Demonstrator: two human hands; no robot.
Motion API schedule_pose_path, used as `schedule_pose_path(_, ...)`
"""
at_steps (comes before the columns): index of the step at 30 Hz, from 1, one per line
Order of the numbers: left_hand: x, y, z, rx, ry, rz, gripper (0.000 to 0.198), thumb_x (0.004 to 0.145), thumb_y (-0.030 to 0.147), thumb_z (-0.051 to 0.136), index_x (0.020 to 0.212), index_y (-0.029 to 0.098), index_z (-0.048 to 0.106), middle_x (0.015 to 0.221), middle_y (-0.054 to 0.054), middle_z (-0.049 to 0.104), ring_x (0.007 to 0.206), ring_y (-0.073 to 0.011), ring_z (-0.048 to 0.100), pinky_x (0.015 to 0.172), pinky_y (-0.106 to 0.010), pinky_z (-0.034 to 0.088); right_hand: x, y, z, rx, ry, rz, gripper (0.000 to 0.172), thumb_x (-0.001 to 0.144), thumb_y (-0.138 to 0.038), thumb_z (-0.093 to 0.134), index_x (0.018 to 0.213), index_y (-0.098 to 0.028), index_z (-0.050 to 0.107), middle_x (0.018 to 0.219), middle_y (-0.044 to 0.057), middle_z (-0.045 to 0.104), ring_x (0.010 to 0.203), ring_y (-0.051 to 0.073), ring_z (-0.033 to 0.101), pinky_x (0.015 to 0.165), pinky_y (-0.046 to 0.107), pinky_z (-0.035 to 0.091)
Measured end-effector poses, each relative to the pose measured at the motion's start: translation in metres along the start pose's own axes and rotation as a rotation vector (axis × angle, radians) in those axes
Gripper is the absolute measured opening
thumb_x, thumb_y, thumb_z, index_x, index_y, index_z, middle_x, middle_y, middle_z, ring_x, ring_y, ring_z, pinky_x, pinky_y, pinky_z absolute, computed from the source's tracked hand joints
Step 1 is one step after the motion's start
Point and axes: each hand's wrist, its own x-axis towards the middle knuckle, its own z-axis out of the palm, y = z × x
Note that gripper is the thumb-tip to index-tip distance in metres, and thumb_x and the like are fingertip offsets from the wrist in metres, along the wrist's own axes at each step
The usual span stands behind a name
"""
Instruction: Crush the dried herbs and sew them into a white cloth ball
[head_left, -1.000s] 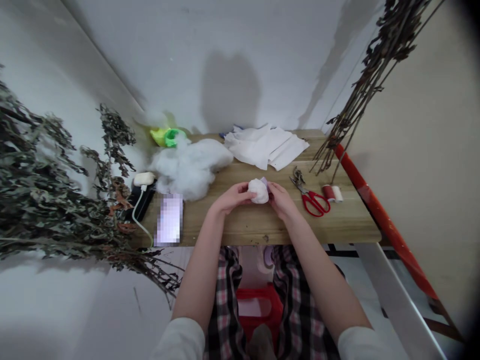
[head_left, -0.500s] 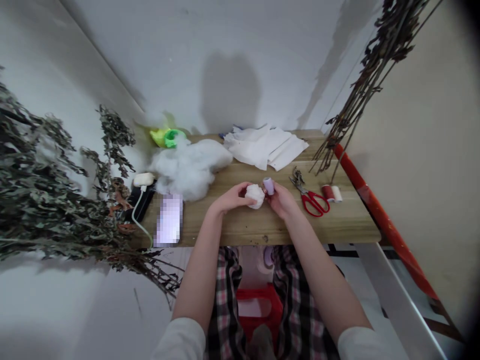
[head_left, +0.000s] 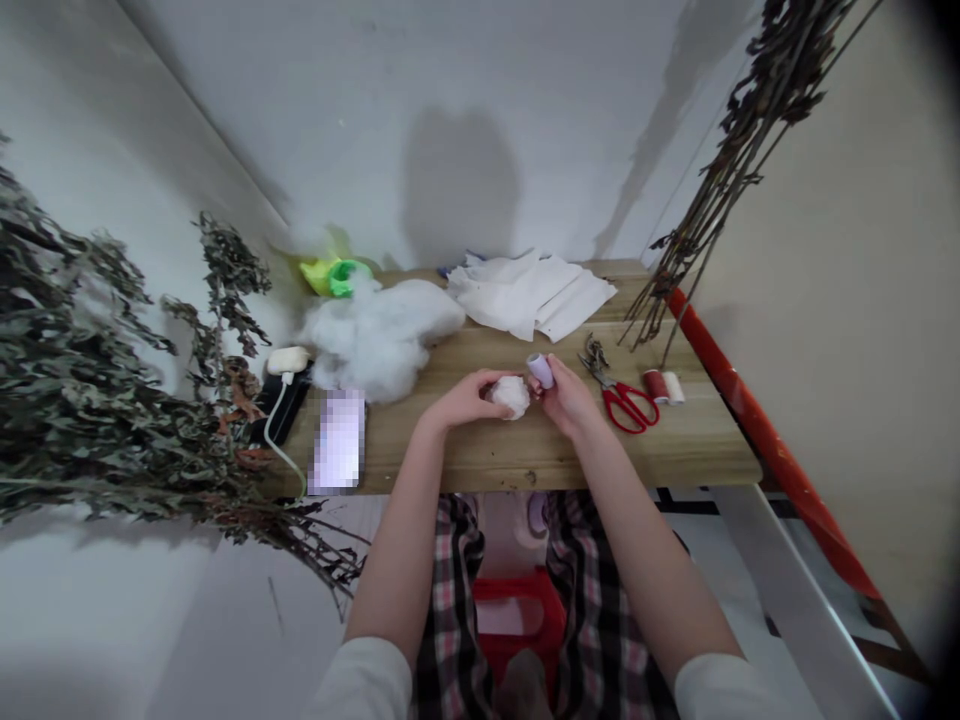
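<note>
My left hand [head_left: 466, 398] is closed around a small white ball [head_left: 511, 397], with the thumb at its near side and the fingers behind. The ball looks lumpy, like bunched cloth or stuffing. In my right hand [head_left: 568, 400] is a lilac spool of thread [head_left: 540, 371], tilted with one end up and gripped by the fingers. The spool is just right of the ball, a small gap between them. Any thread running from spool to ball is too fine to make out. Both hands are above the wooden table [head_left: 480, 455].
White fluffy stuffing [head_left: 382, 335] and a phone [head_left: 337, 440] lie left. White cloth pieces [head_left: 532, 295] are at the back. Right are red-handled scissors [head_left: 628, 405], a red spool [head_left: 655, 386] and a white spool [head_left: 676, 388]. Dried plants [head_left: 97, 380] crowd the left edge.
The white ball has turned slightly in my left hand. My right hand has shifted a little right with the lilac spool, which is now tilted more.
</note>
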Motion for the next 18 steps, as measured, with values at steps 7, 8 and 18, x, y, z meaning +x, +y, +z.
schedule_pose_path(7,0.003,0.001,0.003,0.089,0.098,-0.026,0.062,0.056,0.031,0.079,0.112,0.012,0.064,0.107,-0.009,0.065,0.095,-0.0219,0.059,0.089,-0.035,0.046,-0.004,0.001,0.001,-0.064,-0.029,-0.032,0.045,0.070,-0.063,0.064,0.077,-0.020,0.055,0.052,-0.004,0.051,0.048,0.010,0.042,0.047,0.023,0.028)
schedule_pose_path(8,0.003,0.002,0.003,0.078,0.097,-0.020,0.059,0.056,0.032,0.079,0.110,0.012,0.065,0.105,-0.008,0.066,0.094,-0.0214,0.060,0.087,-0.034,0.046,-0.005,0.001,0.001,-0.079,-0.029,-0.034,0.045,0.071,-0.064,0.064,0.077,-0.020,0.056,0.052,-0.004,0.052,0.048,0.010,0.042,0.046,0.023,0.028)
schedule_pose_path(18,0.008,-0.004,0.000,-0.044,0.237,-0.012,0.057,0.064,0.046,0.074,0.109,0.011,0.064,0.100,-0.008,0.068,0.085,-0.0179,0.060,0.079,-0.030,0.047,-0.014,-0.001,0.001,-0.190,-0.101,-0.022,0.044,0.075,-0.063,0.060,0.083,-0.019,0.062,0.054,-0.003,0.055,0.048,0.009,0.043,0.048,0.023,0.030)
